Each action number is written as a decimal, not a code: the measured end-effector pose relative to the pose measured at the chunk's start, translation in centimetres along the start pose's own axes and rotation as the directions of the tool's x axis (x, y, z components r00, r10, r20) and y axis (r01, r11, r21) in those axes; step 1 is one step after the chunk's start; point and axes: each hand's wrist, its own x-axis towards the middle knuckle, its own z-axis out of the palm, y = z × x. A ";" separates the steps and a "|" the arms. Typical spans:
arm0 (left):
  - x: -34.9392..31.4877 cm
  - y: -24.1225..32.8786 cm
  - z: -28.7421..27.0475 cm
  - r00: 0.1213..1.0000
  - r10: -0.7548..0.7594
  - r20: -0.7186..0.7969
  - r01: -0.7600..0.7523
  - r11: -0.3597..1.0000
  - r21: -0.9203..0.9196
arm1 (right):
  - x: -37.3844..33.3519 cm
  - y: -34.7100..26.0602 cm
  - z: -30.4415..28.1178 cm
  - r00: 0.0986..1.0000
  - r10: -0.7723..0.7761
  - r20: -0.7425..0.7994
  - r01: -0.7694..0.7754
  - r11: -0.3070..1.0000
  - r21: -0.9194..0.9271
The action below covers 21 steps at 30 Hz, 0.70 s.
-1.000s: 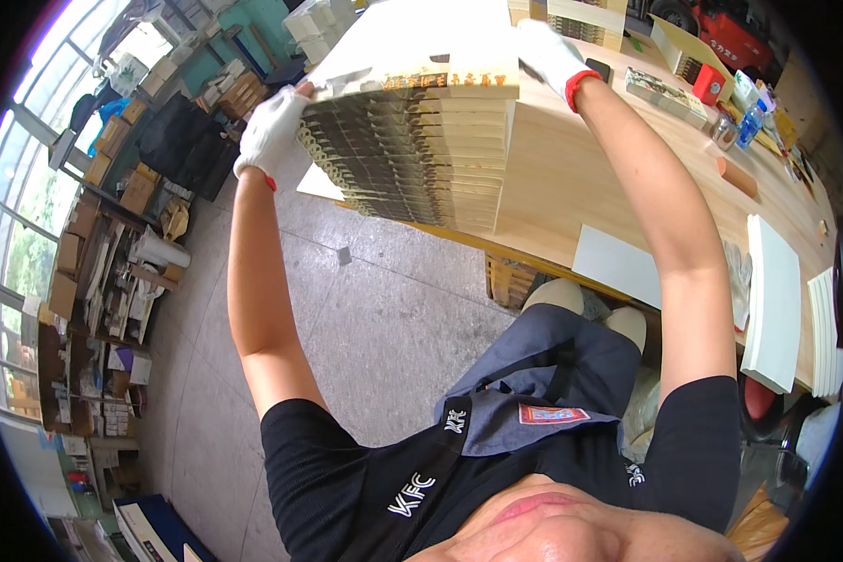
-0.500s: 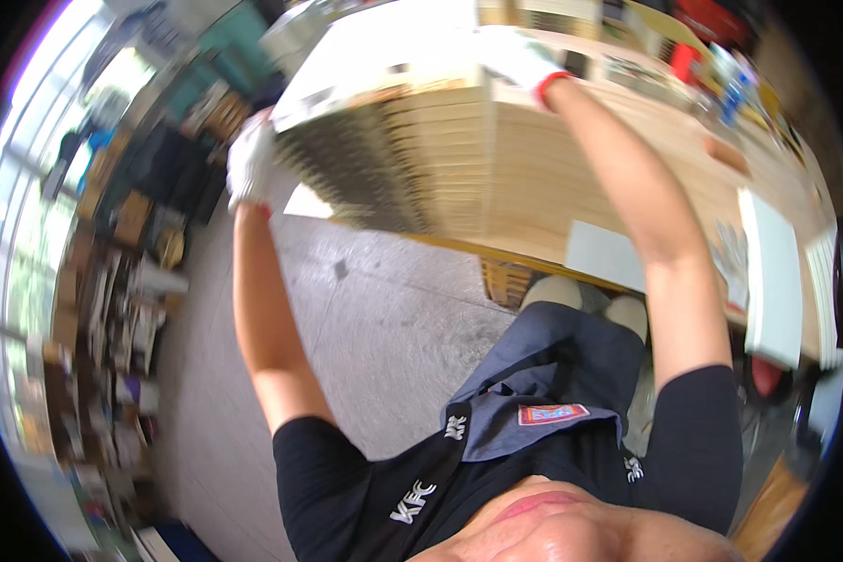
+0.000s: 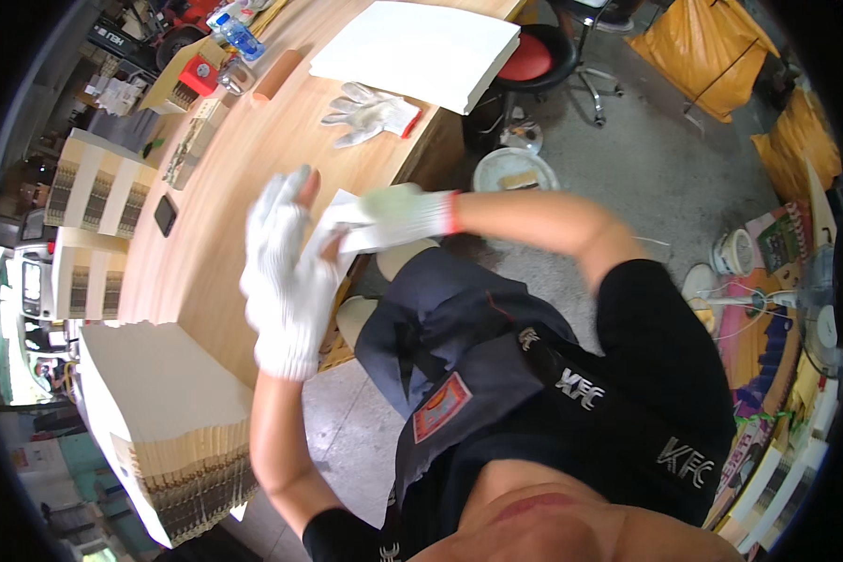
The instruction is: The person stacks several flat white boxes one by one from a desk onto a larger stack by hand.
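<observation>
The wooden counter (image 3: 220,234) now runs up the middle of the view, and both gloved hands have left the tall book stack (image 3: 173,421), which stands at lower left. The left hand (image 3: 286,276) is raised, fingers extended; the right hand (image 3: 398,220) meets it near the thumb, too blurred to tell whether it pinches. They partly cover a white sheet (image 3: 341,200). Beyond lie a loose glove (image 3: 375,114) and a white stack (image 3: 412,51).
</observation>
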 end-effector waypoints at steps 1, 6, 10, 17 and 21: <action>2.0 -2.3 2.9 0.989 -0.135 0.066 0.148 0.955 -0.257 | -3.4 2.1 -1.7 0.950 0.212 0.227 -0.166 0.964 -0.205; 10.7 -4.5 14.6 0.527 -0.498 0.689 0.762 -0.082 -0.642 | -16.6 4.4 -8.0 0.825 0.535 0.185 -0.538 0.842 -0.036; 13.0 -7.9 25.8 0.285 -0.508 0.813 0.684 -0.487 -0.544 | -17.4 3.9 -8.9 0.821 0.556 0.126 -0.570 0.791 0.224; 14.7 -9.9 28.2 0.214 -0.364 0.907 0.548 -0.724 -0.420 | -18.2 2.9 -11.0 0.826 0.525 0.204 -0.561 0.799 0.218; 16.5 -6.9 27.8 0.098 -0.481 0.871 0.492 -0.737 -0.463 | -18.0 4.2 -11.2 0.858 0.488 0.161 -0.513 0.794 0.326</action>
